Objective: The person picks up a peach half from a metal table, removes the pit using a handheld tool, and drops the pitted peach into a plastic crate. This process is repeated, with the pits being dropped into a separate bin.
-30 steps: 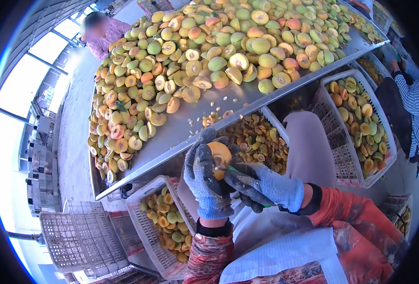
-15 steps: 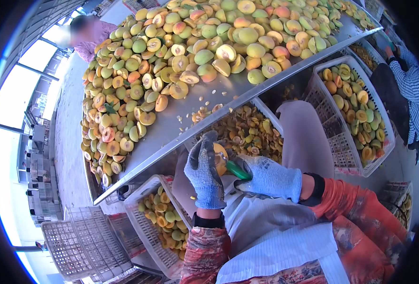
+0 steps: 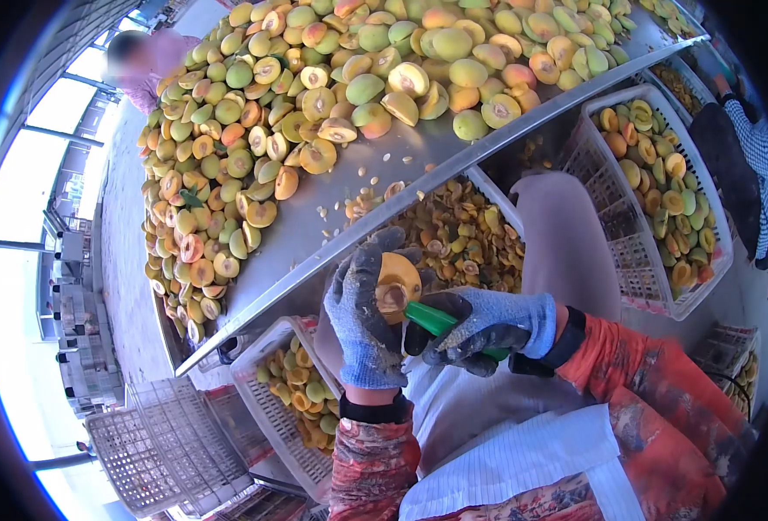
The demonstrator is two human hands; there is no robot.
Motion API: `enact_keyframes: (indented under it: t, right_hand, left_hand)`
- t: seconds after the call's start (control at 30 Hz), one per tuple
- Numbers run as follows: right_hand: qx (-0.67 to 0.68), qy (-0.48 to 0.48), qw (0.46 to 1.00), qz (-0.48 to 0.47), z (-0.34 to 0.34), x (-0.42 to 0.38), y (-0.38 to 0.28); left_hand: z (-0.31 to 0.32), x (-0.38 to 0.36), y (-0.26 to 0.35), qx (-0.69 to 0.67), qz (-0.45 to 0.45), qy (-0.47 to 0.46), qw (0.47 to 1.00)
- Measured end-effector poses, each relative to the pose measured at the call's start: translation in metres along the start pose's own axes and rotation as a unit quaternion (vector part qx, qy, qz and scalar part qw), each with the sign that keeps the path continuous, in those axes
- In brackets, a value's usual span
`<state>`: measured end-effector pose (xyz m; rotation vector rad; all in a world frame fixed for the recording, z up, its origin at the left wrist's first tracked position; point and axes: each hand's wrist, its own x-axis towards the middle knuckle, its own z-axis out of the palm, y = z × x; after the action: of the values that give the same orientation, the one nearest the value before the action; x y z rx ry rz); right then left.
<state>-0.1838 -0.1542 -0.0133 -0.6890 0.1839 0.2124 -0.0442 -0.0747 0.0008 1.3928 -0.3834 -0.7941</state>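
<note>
My left hand (image 3: 367, 304), in a blue and dark-palmed glove, is closed round a halved yellow peach (image 3: 397, 286), cut face turned towards me with the hollow at its centre showing. In my right hand (image 3: 488, 326), gloved the same way, is a green-handled tool (image 3: 432, 319). The tool's front end meets the lower right edge of the peach half; I cannot make out its blade or tip. Both hands are above my lap, in front of a crate of peach scraps (image 3: 466, 234).
A metal table (image 3: 297, 226) with a raised rim carries a large heap of halved peaches (image 3: 315, 104) and loose pits. Crates of peach halves stand at left (image 3: 267, 408) and right (image 3: 610, 195). Stacked crates (image 3: 154, 443) are lower left. One person (image 3: 145, 65) is across the table, another (image 3: 753, 165) at right.
The peach half has turned so its cut face shows more fully. My right hand has shifted its grip, and more of the green handle is visible. The view has moved slightly.
</note>
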Motion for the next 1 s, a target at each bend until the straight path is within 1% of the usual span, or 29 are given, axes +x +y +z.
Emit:
enact_keyframes:
  t: [0.03, 0.07, 0.13, 0.27, 0.33, 0.37, 0.4, 0.43, 0.47, 0.5, 0.53, 0.57, 0.6, 0.63, 0.67, 0.7, 0.73, 0.8, 0.83, 0.87, 0.9, 0.93, 0.97, 1.0]
  right_hand:
    - [0.067, -0.015, 0.997, -0.03, -0.002, 0.0, -0.001]
    - [0.068, -0.015, 0.997, -0.032, -0.006, -0.001, 0.001]
    - [0.113, -0.055, 0.991, -0.039, -0.016, -0.001, 0.004]
    - [0.086, -0.018, 0.995, -0.046, -0.015, -0.005, -0.003]
    - [0.044, -0.014, 0.996, -0.07, -0.016, -0.004, -0.004]
    - [0.042, -0.015, 0.997, -0.068, -0.016, -0.005, -0.006]
    - [0.037, -0.022, 0.995, -0.091, -0.015, -0.008, -0.007]
    - [0.032, -0.029, 0.993, -0.113, -0.014, -0.011, -0.008]
    - [0.027, -0.03, 0.993, -0.114, -0.02, -0.008, -0.006]
    - [-0.245, 0.139, 0.947, -0.158, -0.03, -0.001, 0.003]
    - [-0.489, 0.294, 0.8, -0.185, -0.038, 0.005, 0.012]
    - [-0.402, 0.308, 0.835, -0.214, -0.041, 0.007, 0.017]
    - [-0.406, 0.307, 0.833, -0.216, -0.042, 0.01, 0.017]
    - [-0.131, 0.255, 0.942, -0.174, -0.041, 0.012, 0.019]
    - [0.159, 0.184, 0.963, -0.117, -0.033, 0.013, 0.018]
    - [0.129, 0.186, 0.961, -0.156, -0.016, 0.018, 0.017]
    - [0.127, 0.19, 0.961, -0.157, -0.012, 0.018, 0.014]
    - [0.195, 0.138, 0.956, -0.167, -0.009, 0.016, 0.011]
    - [0.165, 0.125, 0.964, -0.168, -0.012, 0.01, 0.008]
    - [0.164, 0.125, 0.965, -0.162, -0.016, 0.012, 0.014]
    - [0.201, 0.142, 0.949, -0.198, -0.02, 0.017, 0.019]
    - [0.237, 0.159, 0.929, -0.235, -0.021, 0.02, 0.021]
    - [0.187, 0.154, 0.938, -0.25, -0.024, 0.017, 0.018]
    - [0.186, 0.153, 0.938, -0.249, -0.02, 0.013, 0.011]
  left_hand:
    - [0.007, 0.0, 0.004, -0.088, -0.038, 0.0, 0.995]
    - [0.011, 0.001, 0.006, -0.086, -0.039, -0.001, 0.996]
    - [0.019, 0.004, 0.008, -0.208, -0.131, -0.037, 0.969]
    - [0.025, 0.01, 0.008, -0.221, -0.157, -0.057, 0.961]
    - [0.027, 0.011, 0.007, -0.213, -0.148, -0.006, 0.966]
    - [0.016, 0.018, 0.0, -0.215, -0.146, -0.005, 0.966]
    - [-0.004, 0.031, -0.012, -0.258, -0.147, -0.017, 0.955]
    - [-0.01, 0.036, -0.013, -0.301, -0.147, -0.029, 0.942]
    - [-0.011, 0.036, -0.013, -0.302, -0.143, -0.032, 0.942]
    - [-0.006, 0.031, -0.006, -0.294, -0.126, 0.025, 0.947]
    - [-0.004, 0.027, -0.003, -0.284, -0.109, 0.081, 0.949]
    - [-0.004, 0.025, -0.006, -0.281, -0.052, 0.05, 0.957]
    - [-0.001, 0.024, -0.007, -0.283, -0.049, 0.049, 0.957]
    - [0.002, 0.021, -0.008, -0.243, 0.002, 0.02, 0.97]
    - [0.005, 0.015, -0.009, -0.201, 0.05, -0.009, 0.978]
    - [0.008, 0.008, -0.008, -0.189, 0.051, -0.061, 0.979]
    - [0.01, 0.002, -0.009, -0.099, 0.061, -0.085, 0.99]
    - [0.012, -0.007, -0.011, -0.003, 0.164, -0.143, 0.976]
    - [0.012, -0.012, -0.008, -0.006, 0.163, -0.14, 0.977]
    - [0.01, -0.019, -0.002, 0.01, 0.17, -0.18, 0.969]
    - [0.009, -0.023, 0.002, 0.026, 0.177, -0.221, 0.959]
    - [0.008, -0.023, 0.001, 0.025, 0.176, -0.22, 0.959]
    - [0.009, -0.024, 0.0, 0.036, 0.173, -0.228, 0.957]
    - [0.009, -0.024, 0.0, 0.048, 0.169, -0.237, 0.955]
